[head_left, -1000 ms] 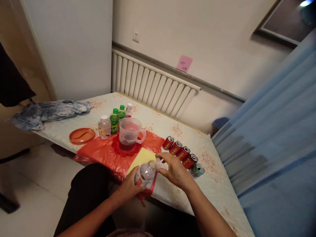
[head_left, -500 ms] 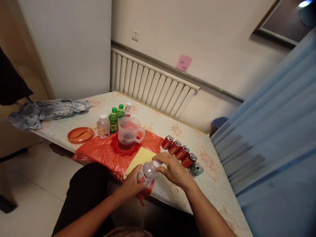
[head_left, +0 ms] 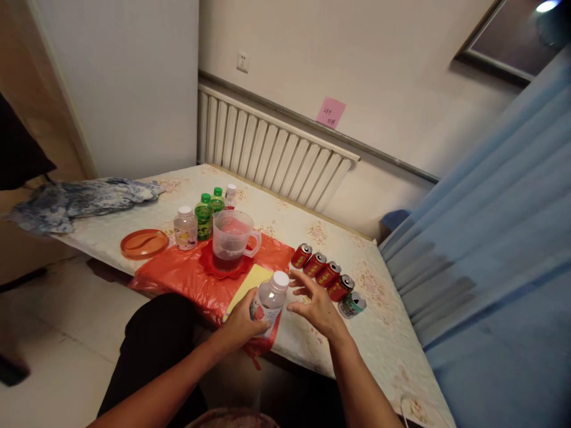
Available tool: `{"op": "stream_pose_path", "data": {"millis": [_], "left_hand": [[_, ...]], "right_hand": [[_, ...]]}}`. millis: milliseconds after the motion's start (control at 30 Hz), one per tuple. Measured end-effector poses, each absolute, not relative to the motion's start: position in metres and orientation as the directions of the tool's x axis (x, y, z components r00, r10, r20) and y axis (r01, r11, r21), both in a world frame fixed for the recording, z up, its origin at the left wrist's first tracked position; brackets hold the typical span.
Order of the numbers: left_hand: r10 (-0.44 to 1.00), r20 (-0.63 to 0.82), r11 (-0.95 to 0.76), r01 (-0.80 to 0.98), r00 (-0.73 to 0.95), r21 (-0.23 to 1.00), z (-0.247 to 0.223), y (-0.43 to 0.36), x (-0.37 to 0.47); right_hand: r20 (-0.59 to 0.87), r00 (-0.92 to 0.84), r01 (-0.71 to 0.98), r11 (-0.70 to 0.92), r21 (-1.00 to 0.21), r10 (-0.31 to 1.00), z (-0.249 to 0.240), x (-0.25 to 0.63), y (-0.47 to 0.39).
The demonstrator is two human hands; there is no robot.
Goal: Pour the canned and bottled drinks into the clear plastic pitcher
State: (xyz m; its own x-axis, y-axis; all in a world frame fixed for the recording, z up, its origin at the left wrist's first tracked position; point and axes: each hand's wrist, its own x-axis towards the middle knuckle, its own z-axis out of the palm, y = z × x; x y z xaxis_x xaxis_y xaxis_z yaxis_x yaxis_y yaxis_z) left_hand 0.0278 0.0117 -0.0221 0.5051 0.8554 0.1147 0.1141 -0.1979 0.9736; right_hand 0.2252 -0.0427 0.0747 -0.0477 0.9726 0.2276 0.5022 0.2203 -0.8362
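Bottle (head_left: 270, 302) in left hand (head_left: 242, 322), right hand (head_left: 319, 309) just beside.

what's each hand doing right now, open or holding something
Left hand: closed around a white-capped bottle.
Right hand: open, holding nothing, near the bottle.

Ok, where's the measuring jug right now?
In the head view, the jug stands left of centre on the red scalloped dish, to the right of the green-capped bottles and beyond the clear bottle in the left hand.

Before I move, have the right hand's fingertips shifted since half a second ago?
Yes: on the right hand, the fingertips have moved rightward, closer to the red cans.
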Motion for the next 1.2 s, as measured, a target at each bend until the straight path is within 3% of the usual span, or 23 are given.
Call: {"op": "stream_pose_path", "data": {"millis": [233,467,633,900,1000,1100,1200], "left_hand": [[0.812,0.164,-0.241,0.066,0.559,0.968,-0.015,0.016,0.040],[0.754,0.110,-0.219,0.090,0.648,0.972,-0.029,0.011,0.053],[0.738,0.076,-0.204,0.115,0.671,0.972,-0.037,0.012,0.062],[0.697,0.161,-0.295,0.075,0.699,0.952,-0.052,0.028,0.077],[0.769,0.212,-0.434,0.248,0.604,0.866,-0.075,0.049,0.076],[0.767,0.349,-0.601,0.412,0.539,0.685,-0.098,0.072,0.071],[0.737,0.397,-0.671,0.520,0.547,0.529,-0.110,0.086,0.065]], "right_hand": [[0.063,-0.039,0.192,0.069,-0.979,0.997,0.023,0.219,-0.050],[0.022,0.110,0.250,-0.006,-0.968,0.994,0.015,0.215,-0.062],[0.052,0.141,0.179,0.026,-0.983,0.989,-0.001,0.220,-0.065],[0.088,0.242,0.170,0.047,-0.984,0.966,-0.007,0.247,-0.058],[0.129,0.330,0.230,0.053,-0.972,0.935,-0.004,0.268,-0.047],[0.165,0.408,0.298,0.039,-0.954,0.898,-0.011,0.292,-0.032],[0.181,0.471,0.335,0.015,-0.942,0.863,-0.025,0.312,-0.013]]}}
